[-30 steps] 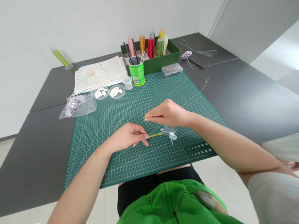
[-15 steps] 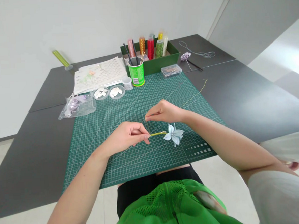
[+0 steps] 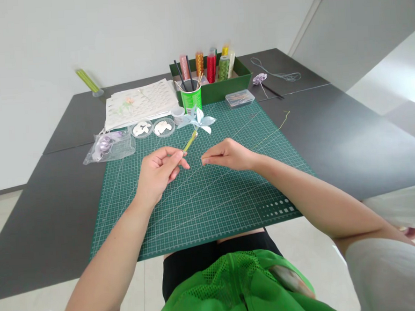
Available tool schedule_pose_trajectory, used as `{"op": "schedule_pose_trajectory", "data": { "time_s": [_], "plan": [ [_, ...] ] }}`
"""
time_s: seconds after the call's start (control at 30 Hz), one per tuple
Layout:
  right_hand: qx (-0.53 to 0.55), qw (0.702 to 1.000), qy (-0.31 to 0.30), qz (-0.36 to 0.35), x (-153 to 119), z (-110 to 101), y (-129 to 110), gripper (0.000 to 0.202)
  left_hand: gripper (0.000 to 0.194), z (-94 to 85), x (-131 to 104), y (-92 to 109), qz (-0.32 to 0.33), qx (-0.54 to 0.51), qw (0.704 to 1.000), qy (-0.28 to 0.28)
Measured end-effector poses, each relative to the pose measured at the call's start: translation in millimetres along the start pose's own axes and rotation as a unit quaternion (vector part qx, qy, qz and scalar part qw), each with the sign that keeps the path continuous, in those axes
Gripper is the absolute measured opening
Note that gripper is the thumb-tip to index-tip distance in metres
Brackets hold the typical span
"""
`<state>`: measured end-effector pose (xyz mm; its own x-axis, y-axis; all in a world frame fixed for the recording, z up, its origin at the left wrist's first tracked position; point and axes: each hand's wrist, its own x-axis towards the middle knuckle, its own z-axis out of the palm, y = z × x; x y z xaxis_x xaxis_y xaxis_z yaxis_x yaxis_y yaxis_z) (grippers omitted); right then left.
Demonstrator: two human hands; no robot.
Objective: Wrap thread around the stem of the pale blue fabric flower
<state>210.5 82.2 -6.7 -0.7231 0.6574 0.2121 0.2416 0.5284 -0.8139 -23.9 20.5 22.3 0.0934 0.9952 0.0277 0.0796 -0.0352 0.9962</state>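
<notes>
My left hand (image 3: 159, 171) pinches the green stem of a pale blue artificial flower (image 3: 204, 121). The blossom points up and away from me, in front of the green can. To its right, my right hand (image 3: 228, 154) is closed in a pinch above the mat. A fine yellow-green thread (image 3: 273, 132) trails across the mat behind that wrist; its end at my right fingertips is too thin to see clearly. Both hands are over the green cutting mat (image 3: 210, 207), apart from each other.
Behind stand a green can (image 3: 192, 100) with sticks, a dark green box (image 3: 236, 83) of thread spools and a clear case (image 3: 239, 98). Further left are dishes of white pieces (image 3: 141, 128), a plastic bag (image 3: 110, 147) and paper sheets (image 3: 141, 101). A purple flower (image 3: 259, 79) lies at right.
My left hand has moved up and left and turned the flower, which pointed right near the mat's front and now points away from me. My right hand has barely moved, still pinched.
</notes>
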Motion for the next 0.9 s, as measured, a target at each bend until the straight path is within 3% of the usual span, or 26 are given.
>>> {"op": "schedule_pose_trajectory", "data": {
  "time_s": [0.13, 0.4, 0.67, 0.9],
  "plan": [
    [-0.033, 0.999, 0.003, -0.03, -2.7, -0.3, -8.1, 0.031, 0.026, -1.1, 3.4, -1.5, -0.01, -0.02, 0.999, 0.048],
    [-0.093, 0.992, 0.014, -0.081, -7.1, 0.0, -13.1, 0.033, 0.027, -0.4, 8.0, -7.2, -0.02, -0.006, 0.997, 0.072],
    [-0.13, 0.985, 0.017, -0.109, -8.1, 1.6, -16.8, 0.037, 0.031, -3.4, 8.3, -15.9, -0.004, 0.086, 0.995, 0.051],
    [-0.156, 0.978, 0.041, -0.134, -12.1, 4.5, -25.8, 0.037, 0.023, -3.1, 7.6, -15.9, -0.007, 0.219, 0.975, 0.027]
  ]
}}
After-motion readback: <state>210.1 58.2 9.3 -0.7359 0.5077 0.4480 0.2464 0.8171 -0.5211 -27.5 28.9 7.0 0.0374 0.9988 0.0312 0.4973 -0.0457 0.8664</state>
